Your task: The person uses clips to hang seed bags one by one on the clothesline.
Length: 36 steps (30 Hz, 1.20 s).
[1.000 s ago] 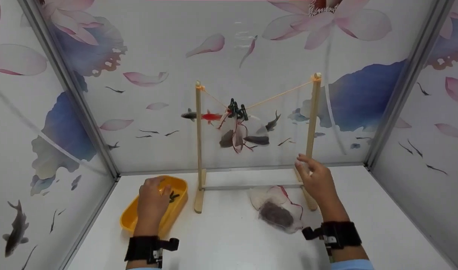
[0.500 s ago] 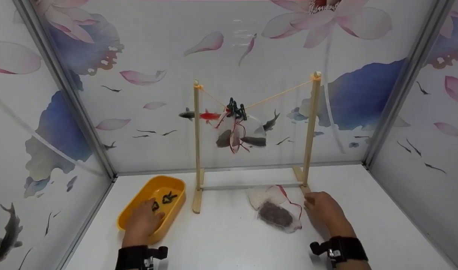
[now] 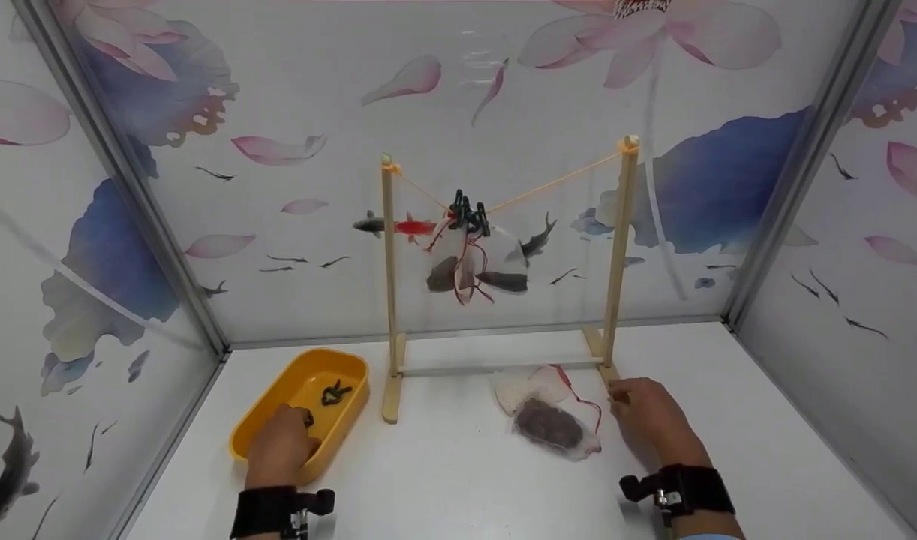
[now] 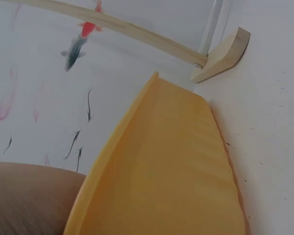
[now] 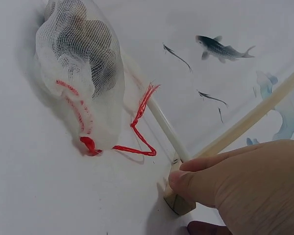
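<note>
"Head view: what occupies the hands?"

"Left hand (image 3: 278, 444) dips inside the near edge of the yellow tray (image 3: 297, 386), beside a dark clip (image 3: 307, 417), its grip hidden; right hand (image 3: 646, 409) pinches the stand foot (image 5: 180, 204)."

"Sound technique?"

"Probably lifting one clip alone, stand foot held still."

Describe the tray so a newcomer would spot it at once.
Find the wooden stand with the sagging string on the white table. Just left of it, the left hand is in the tray. Unlike its neighbours, it is bright yellow, with dark clips inside.
</note>
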### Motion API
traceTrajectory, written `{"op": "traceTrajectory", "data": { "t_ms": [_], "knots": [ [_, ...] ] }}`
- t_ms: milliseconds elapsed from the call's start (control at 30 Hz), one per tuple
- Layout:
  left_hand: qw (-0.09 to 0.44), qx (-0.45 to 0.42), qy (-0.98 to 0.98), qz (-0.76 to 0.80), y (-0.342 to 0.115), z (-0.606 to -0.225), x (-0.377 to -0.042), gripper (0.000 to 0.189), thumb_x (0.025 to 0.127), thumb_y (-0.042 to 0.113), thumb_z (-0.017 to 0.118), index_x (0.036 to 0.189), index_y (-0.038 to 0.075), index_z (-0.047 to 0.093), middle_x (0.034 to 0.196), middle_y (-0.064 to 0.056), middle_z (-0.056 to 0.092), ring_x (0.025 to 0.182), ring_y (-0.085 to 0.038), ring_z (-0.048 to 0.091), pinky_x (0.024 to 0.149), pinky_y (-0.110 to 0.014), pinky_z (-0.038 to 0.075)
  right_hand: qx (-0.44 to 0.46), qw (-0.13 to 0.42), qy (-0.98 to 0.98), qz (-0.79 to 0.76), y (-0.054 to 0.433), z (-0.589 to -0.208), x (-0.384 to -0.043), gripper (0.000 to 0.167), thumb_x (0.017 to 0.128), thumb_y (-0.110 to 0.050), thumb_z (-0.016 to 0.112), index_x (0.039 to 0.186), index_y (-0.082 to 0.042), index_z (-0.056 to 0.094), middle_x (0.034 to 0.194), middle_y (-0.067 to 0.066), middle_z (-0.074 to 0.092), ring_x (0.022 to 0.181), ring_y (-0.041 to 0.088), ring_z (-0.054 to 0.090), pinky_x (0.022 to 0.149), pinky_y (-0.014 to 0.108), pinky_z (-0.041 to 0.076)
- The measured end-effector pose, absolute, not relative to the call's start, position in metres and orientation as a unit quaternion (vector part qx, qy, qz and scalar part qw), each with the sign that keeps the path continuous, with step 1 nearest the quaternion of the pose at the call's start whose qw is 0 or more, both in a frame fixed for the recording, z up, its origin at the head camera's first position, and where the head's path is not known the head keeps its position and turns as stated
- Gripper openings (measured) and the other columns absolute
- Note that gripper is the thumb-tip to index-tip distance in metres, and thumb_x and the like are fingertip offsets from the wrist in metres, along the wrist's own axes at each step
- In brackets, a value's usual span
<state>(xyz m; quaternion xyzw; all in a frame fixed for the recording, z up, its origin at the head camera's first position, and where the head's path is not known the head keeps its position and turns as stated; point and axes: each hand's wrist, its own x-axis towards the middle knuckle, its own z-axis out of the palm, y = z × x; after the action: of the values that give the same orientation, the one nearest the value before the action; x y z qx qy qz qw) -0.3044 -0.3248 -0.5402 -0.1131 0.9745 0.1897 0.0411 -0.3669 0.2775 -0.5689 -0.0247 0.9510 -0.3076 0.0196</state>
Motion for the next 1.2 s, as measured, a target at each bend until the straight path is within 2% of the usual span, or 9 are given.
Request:
{"op": "traceTrajectory", "data": {
  "t_ms": [100,200,433,633,733,833,1033,1200],
  "knots": [
    [0.014,-0.107,0.977,0.182,-0.324,-0.541,-0.302,0.041,0.094,0.01,0.085,0.131,-0.006,0.074,0.122,-0.022,0.073,0.101,-0.033,0.065,0.097,-0.055,0.06,-0.026,0.019,0.95,-0.311,0.278,-0.568,-0.367,0.034,0.111,-0.012,0.073,0.144,-0.007,0.077,0.151,0.021,0.073,0.149,0.05,0.06,0.122,0.069,0.05],
    [-0.008,-0.104,0.977,0.187,-0.321,-0.541,-0.301,0.037,0.092,0.005,0.083,0.125,-0.008,0.074,0.117,-0.021,0.076,0.099,-0.033,0.067,0.097,-0.056,0.061,-0.022,0.024,0.949,-0.315,0.28,-0.567,-0.367,0.033,0.112,-0.014,0.071,0.143,-0.007,0.078,0.15,0.021,0.073,0.15,0.049,0.06,0.122,0.069,0.049],
    [-0.001,-0.106,0.973,0.205,-0.321,-0.539,-0.299,0.032,0.095,0.001,0.078,0.125,-0.009,0.072,0.121,-0.021,0.078,0.104,-0.033,0.069,0.105,-0.057,0.058,-0.012,0.028,0.947,-0.321,0.279,-0.567,-0.367,0.033,0.112,-0.015,0.071,0.144,-0.007,0.077,0.153,0.022,0.071,0.152,0.051,0.057,0.124,0.07,0.047],
    [0.001,-0.106,0.964,0.243,-0.319,-0.532,-0.3,0.043,0.094,-0.004,0.077,0.137,-0.008,0.071,0.136,-0.026,0.076,0.114,-0.036,0.071,0.106,-0.059,0.059,-0.012,0.033,0.944,-0.327,0.279,-0.568,-0.366,0.036,0.112,-0.016,0.071,0.147,-0.007,0.075,0.154,0.023,0.07,0.153,0.052,0.056,0.125,0.072,0.045],
    [-0.027,-0.102,0.954,0.282,-0.313,-0.525,-0.3,0.042,0.098,0.0,0.079,0.14,-0.005,0.073,0.141,-0.025,0.075,0.119,-0.036,0.072,0.105,-0.06,0.061,-0.015,0.03,0.943,-0.331,0.28,-0.568,-0.366,0.039,0.113,-0.018,0.07,0.15,-0.005,0.072,0.154,0.022,0.07,0.154,0.051,0.055,0.126,0.071,0.044],
    [-0.065,-0.088,0.939,0.327,-0.3,-0.514,-0.299,0.037,0.102,0.008,0.083,0.138,-0.001,0.075,0.139,-0.021,0.074,0.121,-0.035,0.071,0.107,-0.06,0.061,-0.019,0.032,0.942,-0.335,0.279,-0.566,-0.367,0.042,0.114,-0.02,0.069,0.152,-0.003,0.07,0.151,0.023,0.072,0.151,0.05,0.058,0.124,0.07,0.047],
    [-0.159,-0.014,0.911,0.379,-0.246,-0.495,-0.297,0.024,0.1,0.014,0.088,0.122,0.007,0.082,0.123,-0.01,0.069,0.118,-0.031,0.072,0.107,-0.052,0.064,-0.053,0.007,0.938,-0.342,0.265,-0.553,-0.371,0.04,0.115,-0.027,0.07,0.144,0.0,0.074,0.147,0.029,0.072,0.139,0.053,0.066,0.114,0.069,0.055],
    [-0.189,0.092,0.877,0.433,-0.192,-0.487,-0.299,0.017,0.097,0.011,0.092,0.11,0.017,0.084,0.114,0.0,0.069,0.115,-0.021,0.074,0.106,-0.043,0.066,-0.116,-0.039,0.912,-0.392,0.229,-0.519,-0.367,0.037,0.116,-0.032,0.069,0.141,-0.007,0.078,0.145,0.021,0.076,0.138,0.048,0.069,0.113,0.067,0.057]
  ]
}}
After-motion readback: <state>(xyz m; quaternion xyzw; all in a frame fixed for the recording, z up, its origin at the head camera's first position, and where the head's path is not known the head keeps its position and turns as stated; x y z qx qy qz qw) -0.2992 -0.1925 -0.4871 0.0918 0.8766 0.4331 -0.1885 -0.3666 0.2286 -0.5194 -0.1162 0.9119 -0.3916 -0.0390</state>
